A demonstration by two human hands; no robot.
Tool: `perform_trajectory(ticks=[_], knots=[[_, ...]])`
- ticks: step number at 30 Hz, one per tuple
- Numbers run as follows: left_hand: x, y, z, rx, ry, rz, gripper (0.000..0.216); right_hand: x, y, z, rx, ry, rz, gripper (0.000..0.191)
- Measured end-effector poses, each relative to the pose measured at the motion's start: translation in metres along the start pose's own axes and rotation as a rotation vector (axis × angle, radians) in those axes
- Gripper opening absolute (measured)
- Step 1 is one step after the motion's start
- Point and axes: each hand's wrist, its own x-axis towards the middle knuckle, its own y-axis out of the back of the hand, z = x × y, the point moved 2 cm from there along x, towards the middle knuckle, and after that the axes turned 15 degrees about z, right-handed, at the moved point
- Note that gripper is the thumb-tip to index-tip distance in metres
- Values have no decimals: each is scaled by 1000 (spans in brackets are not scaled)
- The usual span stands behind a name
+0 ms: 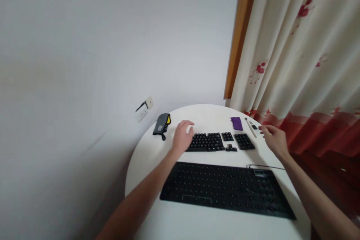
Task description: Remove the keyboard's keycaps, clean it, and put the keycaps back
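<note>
The loosely open left hand [182, 135] could scatter the keycaps [207, 143] by brushing them; I cannot tell the right hand's grip [275, 140]

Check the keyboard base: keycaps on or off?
Off, as far as shows: the keyboard base has rows of bare key positions, and the black keycaps lie grouped beyond it on the white table.

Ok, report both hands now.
Left hand: open, loosely curved, beside the black keycaps.
Right hand: loosely bent; whether it holds anything cannot be told.
</note>
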Motion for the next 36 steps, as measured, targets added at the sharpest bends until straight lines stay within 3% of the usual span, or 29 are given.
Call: perform_trajectory(ticks=[3, 6, 12, 17, 21, 25, 28, 31, 33, 36], knots=[[28, 12, -90, 269, 214, -40, 24, -33, 23, -32, 126, 10, 38, 32], [33, 17, -136, 333, 254, -70, 28, -67, 33, -66, 210, 39, -14, 29], [20, 16, -162, 366, 348, -90, 33, -124, 27, -124, 352, 113, -293, 28], [20, 46, -172, 332, 457, 53, 37, -167, 13, -152, 418, 30, -472, 30], [7, 89, -158, 255, 470, 181, 41, -207, -25, -174, 551, -100, -640, 31], [-41, 128, -102, -24, 370, 337, 39, -239, -65, -208, 645, -265, -640, 52], [-90, 136, -41, -134, 321, 250, 35, -254, -80, -235, 740, -344, -650, 62], [-133, 129, 8, -296, 172, -18, 38, -253, -83, -242, 801, -274, -510, 54], [-153, 127, 16, -361, 116, -112, 37, -240, -82, -230, 738, -233, -352, 46], [-169, 131, -11, -300, 213, -25, 27, -211, -80, -200, 558, -231, -208, 39]])
